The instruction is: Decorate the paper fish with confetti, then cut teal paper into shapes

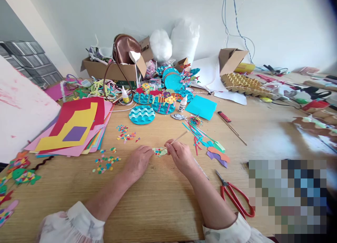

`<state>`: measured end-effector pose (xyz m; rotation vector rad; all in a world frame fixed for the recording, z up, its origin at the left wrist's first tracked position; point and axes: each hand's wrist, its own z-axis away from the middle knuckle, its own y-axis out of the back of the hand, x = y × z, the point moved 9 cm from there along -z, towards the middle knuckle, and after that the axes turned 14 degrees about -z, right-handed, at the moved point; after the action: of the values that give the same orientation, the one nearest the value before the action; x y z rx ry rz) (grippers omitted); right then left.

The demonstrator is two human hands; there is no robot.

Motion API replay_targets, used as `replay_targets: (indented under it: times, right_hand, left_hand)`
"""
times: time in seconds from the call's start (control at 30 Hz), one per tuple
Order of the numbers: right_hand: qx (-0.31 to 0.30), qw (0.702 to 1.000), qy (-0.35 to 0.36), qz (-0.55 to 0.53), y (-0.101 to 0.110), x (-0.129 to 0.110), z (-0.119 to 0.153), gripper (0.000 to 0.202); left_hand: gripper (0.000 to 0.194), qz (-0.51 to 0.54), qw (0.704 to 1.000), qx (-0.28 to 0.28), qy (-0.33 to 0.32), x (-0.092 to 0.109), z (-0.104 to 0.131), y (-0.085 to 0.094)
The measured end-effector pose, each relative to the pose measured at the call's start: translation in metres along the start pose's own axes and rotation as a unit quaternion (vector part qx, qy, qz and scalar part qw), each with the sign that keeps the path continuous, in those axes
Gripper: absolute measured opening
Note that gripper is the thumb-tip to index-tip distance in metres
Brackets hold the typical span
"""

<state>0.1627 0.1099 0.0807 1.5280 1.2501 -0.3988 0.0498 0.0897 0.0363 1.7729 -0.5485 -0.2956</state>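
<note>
A pale green paper fish [160, 151] covered with coloured dots lies on the table between my hands. My left hand [139, 161] presses its fingertips on the fish's left end. In my right hand [181, 158] a thin wooden stick [179, 137] is pinched, slanting up to the right, its lower end hidden near the fish. Loose round paper dots [106, 163] are scattered left of my left hand. Small coloured paper scraps [127, 134] lie a little farther back. Red-handled scissors [235, 197] rest to the right of my right forearm.
Stacked coloured paper [73, 127] lies at the left, decorated paper fish [25, 175] at the near left edge. Blue wavy discs [142, 115] and glue bottles [182, 103] stand toward the back. Paper strips [196, 132], a utility knife [224, 116] and an egg tray [243, 84] are rightward.
</note>
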Motion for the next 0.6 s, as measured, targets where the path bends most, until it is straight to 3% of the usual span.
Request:
replay_targets:
  times: [0.07, 0.17, 0.27, 0.33, 0.47, 0.6]
  right_hand:
    - [0.027, 1.000, 0.011, -0.007, 0.006, -0.003, 0.001, 0.035]
    - [0.124, 0.992, 0.017, -0.030, 0.027, -0.003, 0.007, 0.035]
    - [0.181, 0.982, 0.020, -0.057, 0.040, -0.001, 0.012, 0.029]
    - [0.189, 0.979, 0.021, -0.069, 0.042, 0.001, 0.012, 0.028]
    - [0.176, 0.981, 0.005, -0.084, 0.038, 0.007, 0.012, 0.028]
    - [0.156, 0.983, 0.006, -0.100, 0.031, 0.009, 0.013, 0.027]
  left_hand:
    - [0.025, 0.012, 1.000, -0.006, 0.006, 0.000, 0.000, -0.001]
    - [0.024, 0.032, 0.999, -0.018, 0.019, -0.001, -0.001, -0.004]
    - [0.024, 0.061, 0.998, -0.021, 0.025, -0.006, -0.003, 0.005]
    - [0.025, 0.135, 0.989, -0.009, 0.060, -0.021, -0.004, 0.023]
    - [0.019, 0.222, 0.955, 0.038, 0.194, -0.069, 0.007, 0.079]
    - [0.019, 0.193, 0.958, -0.023, 0.212, -0.091, 0.030, 0.108]
